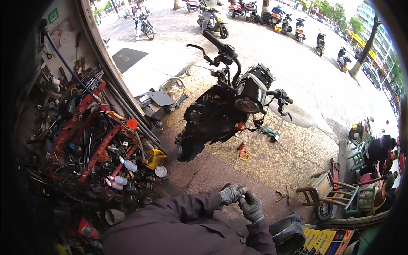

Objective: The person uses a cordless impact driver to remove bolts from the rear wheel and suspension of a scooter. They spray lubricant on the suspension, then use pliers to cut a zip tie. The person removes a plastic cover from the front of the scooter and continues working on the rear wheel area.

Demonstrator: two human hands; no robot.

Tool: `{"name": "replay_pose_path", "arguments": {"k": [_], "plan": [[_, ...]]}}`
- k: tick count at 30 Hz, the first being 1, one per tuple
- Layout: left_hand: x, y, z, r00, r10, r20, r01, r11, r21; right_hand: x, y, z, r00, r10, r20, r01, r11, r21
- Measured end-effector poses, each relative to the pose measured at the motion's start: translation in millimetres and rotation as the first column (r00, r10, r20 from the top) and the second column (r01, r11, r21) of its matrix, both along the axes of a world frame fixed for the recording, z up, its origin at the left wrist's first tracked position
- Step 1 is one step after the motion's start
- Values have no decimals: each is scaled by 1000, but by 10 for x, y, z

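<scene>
Both hands wear grey knit gloves and meet low in the middle of the view. My left hand point(232, 194) is closed, its fingertips pressed against those of the other hand. Fingers also curled, my right hand point(252, 207) touches it from the right. Whatever small thing lies between them is hidden. Ahead stands a partly stripped black scooter point(221, 106), its handlebar and headlamp bare. On the floor beside it lie a green power tool point(270, 134), a small red can point(241, 145) and orange-handled scissors point(242, 156).
To the left, a red metal rack point(91, 157) is heaped with tools and parts, with a yellow jug point(155, 158) and several bottles. A wooden chair point(327, 187) stands at the right, near seated people. Below it are a black seat point(289, 231) and colourful boxes point(325, 240).
</scene>
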State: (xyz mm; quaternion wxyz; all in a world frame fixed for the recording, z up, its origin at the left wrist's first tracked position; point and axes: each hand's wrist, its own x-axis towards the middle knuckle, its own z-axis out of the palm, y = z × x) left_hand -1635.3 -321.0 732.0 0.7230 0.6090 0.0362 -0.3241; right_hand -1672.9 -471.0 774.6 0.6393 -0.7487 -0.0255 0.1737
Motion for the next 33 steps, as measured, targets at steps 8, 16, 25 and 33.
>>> {"name": "replay_pose_path", "arguments": {"k": [8, 16, 25, 33], "plan": [[1217, -1544, -100, 976, -218, 6, 217, 968, -128, 874, -1462, -218, 964, -260, -53, 263, 963, 54], [2325, -2676, 355, 875, -384, 295, 339, 921, 193, 1901, -2565, 7, 872, -366, -325, 484, 749, 453], [3611, -3868, -236, 980, -75, 187, 46, 987, 157, 3183, -4372, -451, 830, -340, -442, 545, 663, 513], [4681, -4766, -72, 987, 159, 30, -162, 962, 220, 4650, -5722, -210, 880, -270, -392, 455, 718, 528]]}}
